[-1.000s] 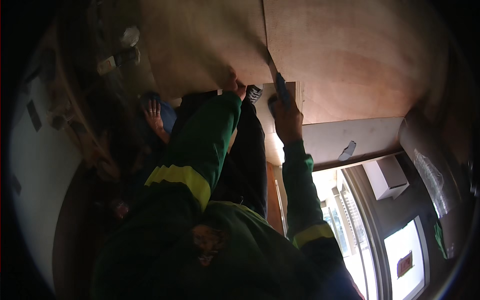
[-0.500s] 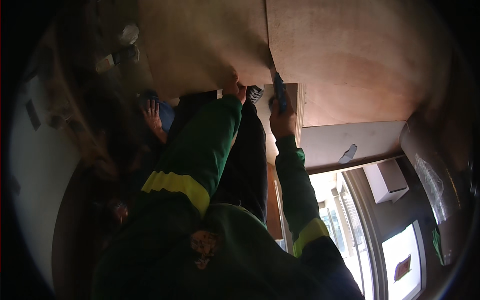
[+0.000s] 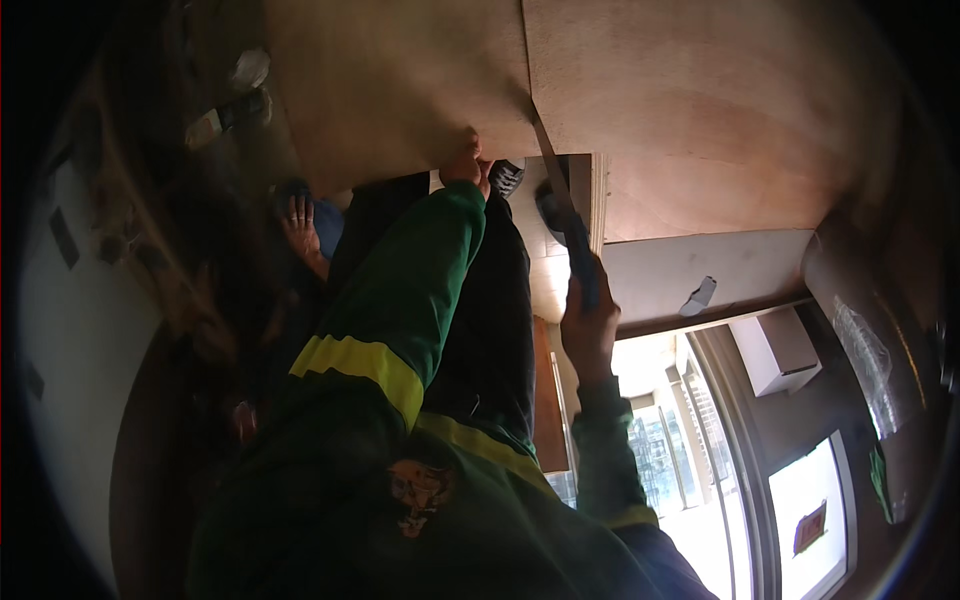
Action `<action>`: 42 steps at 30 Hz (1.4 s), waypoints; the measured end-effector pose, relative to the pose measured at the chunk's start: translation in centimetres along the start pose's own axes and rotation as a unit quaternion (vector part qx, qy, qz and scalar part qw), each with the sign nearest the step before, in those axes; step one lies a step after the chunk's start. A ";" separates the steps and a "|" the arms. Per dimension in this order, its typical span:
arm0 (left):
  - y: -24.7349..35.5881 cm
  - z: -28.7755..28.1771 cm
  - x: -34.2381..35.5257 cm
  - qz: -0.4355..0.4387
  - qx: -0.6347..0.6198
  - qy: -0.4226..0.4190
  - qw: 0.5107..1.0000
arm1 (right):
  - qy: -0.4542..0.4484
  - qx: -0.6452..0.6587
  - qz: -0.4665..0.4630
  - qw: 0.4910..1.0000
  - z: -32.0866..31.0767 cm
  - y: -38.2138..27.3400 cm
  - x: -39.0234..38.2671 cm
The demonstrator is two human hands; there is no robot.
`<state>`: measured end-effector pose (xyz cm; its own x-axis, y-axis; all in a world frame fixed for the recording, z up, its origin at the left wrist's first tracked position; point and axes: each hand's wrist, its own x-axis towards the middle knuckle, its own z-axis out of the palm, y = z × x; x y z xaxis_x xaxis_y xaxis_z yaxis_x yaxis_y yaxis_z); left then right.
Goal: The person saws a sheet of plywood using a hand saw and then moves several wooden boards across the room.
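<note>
A large plywood sheet (image 3: pixel 680 110) fills the upper part of the view, with a long straight slit running through it. My right hand (image 3: pixel 590 318) is closed round the blue handle of a hand saw (image 3: pixel 557 178). The saw's blade slants up and left, its far end in the slit. To the left of the slit, my left hand (image 3: pixel 466 166) grips the near edge of the plywood, fingers closed on it; part of the fingers is hidden.
Left of my legs, another person's hand (image 3: pixel 302 228) rests on blue clothing. A dark shoe (image 3: pixel 508 178) shows by the sheet's near edge. A plastic-wrapped roll (image 3: pixel 865 350) stands at the right, with a white box (image 3: pixel 775 350) and a bright glazed doorway nearby.
My right hand has drawn the saw back toward me, down and slightly right, so more of the blade shows. My left hand stays on the plywood edge.
</note>
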<state>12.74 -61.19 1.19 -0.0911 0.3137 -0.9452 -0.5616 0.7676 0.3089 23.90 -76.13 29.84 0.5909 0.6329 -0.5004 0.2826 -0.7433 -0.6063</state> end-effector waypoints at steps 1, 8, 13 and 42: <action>-0.1 -0.1 0.2 -0.002 -0.003 0.004 1.000 | -0.009 -0.025 0.005 1.000 2.8 0.9 4.1; -0.3 -0.4 -0.2 -0.013 0.004 0.004 1.000 | -0.032 -0.019 0.008 0.999 2.6 -1.3 5.4; 0.1 -0.1 0.8 -0.011 0.002 -0.010 1.000 | -0.026 -0.028 0.026 0.999 -5.2 -2.3 -7.7; -0.5 0.2 0.8 -0.062 -0.235 -0.180 0.953 | -0.025 -0.130 -0.031 0.991 -5.5 -3.4 -5.8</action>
<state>13.09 -61.24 0.33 0.2401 0.4734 -0.8475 -0.8640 0.5022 0.0357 23.67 -78.47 38.14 0.5294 0.6844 -0.5014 0.5065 -0.7290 -0.4604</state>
